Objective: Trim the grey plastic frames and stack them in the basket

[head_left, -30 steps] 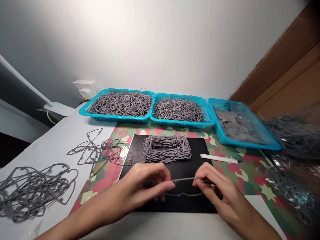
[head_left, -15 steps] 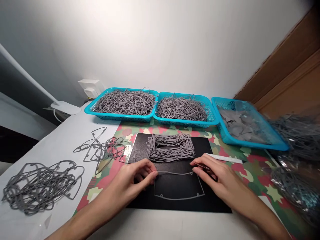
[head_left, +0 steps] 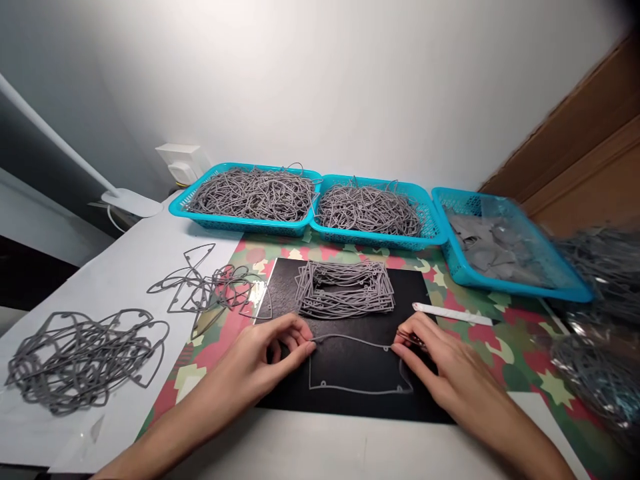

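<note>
from where i stand, the person's left hand has its thumb and forefinger pinched on the far left corner of a thin gray gasket, the other fingers curled under. the right hand pinches the same gasket at its far right corner, close to a small eyelet; something thin and reddish-brown is tucked among its fingers, too hidden to name. the gasket is a slim four-sided loop spread out above a black mat, its far side bowed a little between the two hands and its near side reaching toward the mat's front edge.

just beyond it, on the same mat, sits a rectangular stack of gaskets, layered loosely around an open middle. a flat white stick lies right of the mat, on a camouflage-patterned sheet that covers part of the table.

over to the left, a small tangle of gaskets lies near the mat, and a bigger heap of gaskets rests on white paper. along the wall stand three blue baskets: the left basket and the middle basket piled with gray loops, the right basket holding flat gray pieces. clear plastic bags of gray loops crowd the right edge.
</note>
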Demonstrator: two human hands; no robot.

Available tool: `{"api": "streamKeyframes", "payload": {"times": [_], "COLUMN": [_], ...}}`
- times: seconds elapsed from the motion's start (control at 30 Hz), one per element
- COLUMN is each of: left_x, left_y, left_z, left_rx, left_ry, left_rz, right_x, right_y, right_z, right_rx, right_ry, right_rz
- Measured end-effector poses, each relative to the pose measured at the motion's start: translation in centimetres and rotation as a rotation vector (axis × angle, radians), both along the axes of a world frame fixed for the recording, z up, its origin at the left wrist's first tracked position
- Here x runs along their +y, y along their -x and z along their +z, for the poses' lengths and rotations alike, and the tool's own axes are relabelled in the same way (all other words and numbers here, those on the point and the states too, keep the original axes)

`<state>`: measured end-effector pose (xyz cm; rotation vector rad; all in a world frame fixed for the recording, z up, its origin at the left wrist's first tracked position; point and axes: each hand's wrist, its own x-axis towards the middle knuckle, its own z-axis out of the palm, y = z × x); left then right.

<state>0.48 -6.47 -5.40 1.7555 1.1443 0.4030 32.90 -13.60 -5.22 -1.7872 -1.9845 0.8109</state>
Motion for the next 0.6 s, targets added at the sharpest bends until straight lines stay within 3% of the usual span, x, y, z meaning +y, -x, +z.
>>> {"api": "streamKeyframes", "payload": {"times": [0.4, 0.6], "left_x": [-0.7, -0.8], "left_y": [-0.4, -0.5], "left_z": [-0.1, -0.2], "left_rx": [-0.028, -0.01], "left_ry": [-0.009, -0.005], "left_rz": [0.059, 0.048], "right_x": [-0.4, -0.2], "right_y": [-1.4, -1.1], "right_z": [-1.5, -0.5], "right_rx": [0.178, 0.197], "right_ry": [0.015, 0.024], "right_rz": [-0.182, -0.176]}}
